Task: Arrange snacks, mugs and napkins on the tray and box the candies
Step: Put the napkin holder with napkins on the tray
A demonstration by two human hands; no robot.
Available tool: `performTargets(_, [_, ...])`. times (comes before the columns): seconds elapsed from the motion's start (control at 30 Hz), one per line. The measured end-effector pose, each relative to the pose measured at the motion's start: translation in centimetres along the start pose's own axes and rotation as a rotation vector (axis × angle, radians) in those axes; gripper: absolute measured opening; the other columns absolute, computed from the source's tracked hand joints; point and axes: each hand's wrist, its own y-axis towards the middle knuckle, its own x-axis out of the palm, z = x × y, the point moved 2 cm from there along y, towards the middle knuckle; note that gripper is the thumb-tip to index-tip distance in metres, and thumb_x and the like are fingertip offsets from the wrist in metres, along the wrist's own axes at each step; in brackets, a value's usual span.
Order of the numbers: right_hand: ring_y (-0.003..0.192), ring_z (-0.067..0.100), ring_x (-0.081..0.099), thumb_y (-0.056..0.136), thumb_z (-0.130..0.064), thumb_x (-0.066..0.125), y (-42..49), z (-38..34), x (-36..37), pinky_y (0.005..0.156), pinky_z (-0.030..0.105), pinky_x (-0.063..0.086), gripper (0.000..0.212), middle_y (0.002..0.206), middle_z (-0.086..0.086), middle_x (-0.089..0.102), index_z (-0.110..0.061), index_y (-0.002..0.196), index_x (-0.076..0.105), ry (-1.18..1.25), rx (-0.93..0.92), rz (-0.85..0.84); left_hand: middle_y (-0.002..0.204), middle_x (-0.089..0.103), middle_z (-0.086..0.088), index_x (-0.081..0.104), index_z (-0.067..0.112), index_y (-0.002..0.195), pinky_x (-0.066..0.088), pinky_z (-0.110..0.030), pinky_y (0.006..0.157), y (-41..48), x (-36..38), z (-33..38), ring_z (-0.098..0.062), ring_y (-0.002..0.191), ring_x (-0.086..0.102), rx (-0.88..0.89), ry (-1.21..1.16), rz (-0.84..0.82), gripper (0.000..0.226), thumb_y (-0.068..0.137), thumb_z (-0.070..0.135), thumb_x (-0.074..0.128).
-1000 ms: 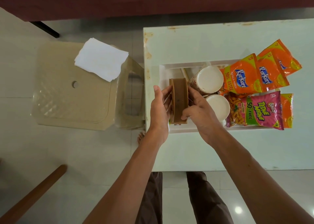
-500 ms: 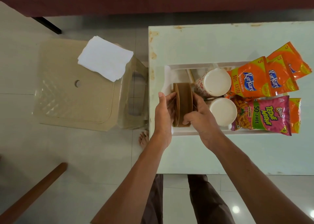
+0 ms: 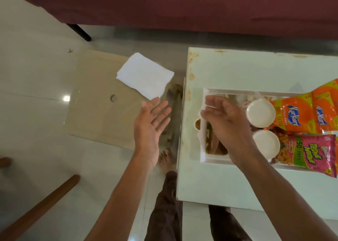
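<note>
Kurkure pkts & "50% free" pkt on tray; both hands empty, fingers spread

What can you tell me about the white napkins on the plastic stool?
The napkins are a small stack of plain white paper squares, folded flat, with layered edges showing at the left side. They lie turned at an angle on the far right part of the beige stool, one corner hanging past its edge. Nothing rests on them. The open left hand hovers just below them with its palm up, fingertips close to the nearest corner but not touching.
</note>
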Motion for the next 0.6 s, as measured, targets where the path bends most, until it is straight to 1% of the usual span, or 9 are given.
performTargets(0.1, [0.102,-0.012,0.055,0.09,-0.036,0.067,3.8,-1.9,3.4,0.07,0.008,0.04,0.04,0.123,-0.021,0.061,-0.032,0.129,0.058,-0.114,-0.049,-0.012,0.124,0.073,-0.006,0.063,0.015,0.126,0.053,-0.04,0.102,1.7,-2.2,2.3,-0.02,0.112,0.072,0.018,0.014,0.072,0.039,0.106,0.041,0.042])
performTargets(0.2, [0.104,0.004,0.056,0.087,-0.043,0.068,7.7,-2.9,6.8,0.069,0.012,0.041,0.05,0.123,-0.016,0.058,-0.029,0.132,0.053,-0.162,0.018,0.027,0.121,0.074,-0.005,0.065,0.016,0.122,0.054,-0.041,0.101,3.9,-3.9,3.9,-0.019,0.109,0.073,0.013,0.024,0.142,0.032,0.106,0.036,0.046])
performTargets(0.23, [0.107,0.008,0.056,0.086,-0.044,0.069,8.8,-2.9,7.9,0.074,0.016,0.045,0.048,0.121,-0.013,0.059,-0.026,0.128,0.054,-0.149,0.078,0.015,0.121,0.074,-0.005,0.065,0.016,0.121,0.054,-0.042,0.101,4.6,-4.3,4.2,-0.019,0.109,0.073,-0.003,0.005,0.158,0.031,0.106,0.035,0.046])
performTargets(0.3, [0.108,0.016,0.06,0.085,-0.043,0.072,10.7,-2.5,10.1,0.091,0.032,0.053,0.03,0.112,-0.008,0.064,-0.023,0.105,0.06,-0.057,0.195,-0.032,0.121,0.074,-0.005,0.064,0.015,0.124,0.054,-0.042,0.101,5.7,-4.8,4.8,-0.02,0.109,0.072,-0.041,-0.053,0.172,0.032,0.106,0.035,0.046])
performTargets(0.33, [0.106,0.018,0.063,0.084,-0.042,0.073,11.2,-2.3,11.1,0.094,0.037,0.054,0.027,0.109,-0.005,0.067,-0.022,0.099,0.063,-0.006,0.234,-0.045,0.122,0.074,-0.006,0.063,0.014,0.126,0.053,-0.042,0.101,6.1,-5.0,5.0,-0.021,0.11,0.072,-0.058,-0.083,0.171,0.034,0.106,0.035,0.046])
performTargets(0.37, [0.104,0.018,0.064,0.083,-0.04,0.074,11.7,-2.2,12.1,0.093,0.038,0.055,0.03,0.11,-0.003,0.069,-0.019,0.102,0.065,0.025,0.257,-0.042,0.122,0.074,-0.007,0.062,0.013,0.128,0.054,-0.041,0.101,6.5,-5.2,5.2,-0.022,0.111,0.072,-0.069,-0.108,0.168,0.035,0.106,0.035,0.047])
performTargets(0.47, [0.099,0.016,0.065,0.083,-0.035,0.074,12.4,-1.9,14.1,0.072,0.026,0.054,0.039,0.108,-0.005,0.07,-0.017,0.116,0.066,0.057,0.239,0.074,0.123,0.074,-0.008,0.062,0.012,0.13,0.055,-0.041,0.099,7.3,-5.6,5.6,-0.023,0.111,0.072,-0.073,-0.137,0.144,0.038,0.106,0.038,0.046])
performTargets(0.53, [0.088,0.012,0.063,0.084,-0.031,0.072,12.6,-1.8,14.7,0.056,0.017,0.045,0.027,0.097,-0.007,0.067,-0.017,0.106,0.065,0.067,0.197,0.187,0.122,0.074,-0.007,0.062,0.013,0.13,0.055,-0.04,0.098,7.8,-6.0,5.7,-0.022,0.11,0.073,-0.072,-0.137,0.141,0.039,0.106,0.039,0.046])
performTargets(0.6, [0.08,0.008,0.06,0.087,-0.028,0.067,12.5,-1.8,14.9,0.051,0.015,0.039,0.015,0.09,-0.008,0.064,-0.018,0.098,0.061,0.071,0.163,0.258,0.121,0.075,-0.006,0.062,0.013,0.13,0.056,-0.04,0.096,8.1,-6.4,5.7,-0.022,0.11,0.073,-0.071,-0.127,0.144,0.039,0.106,0.039,0.046])
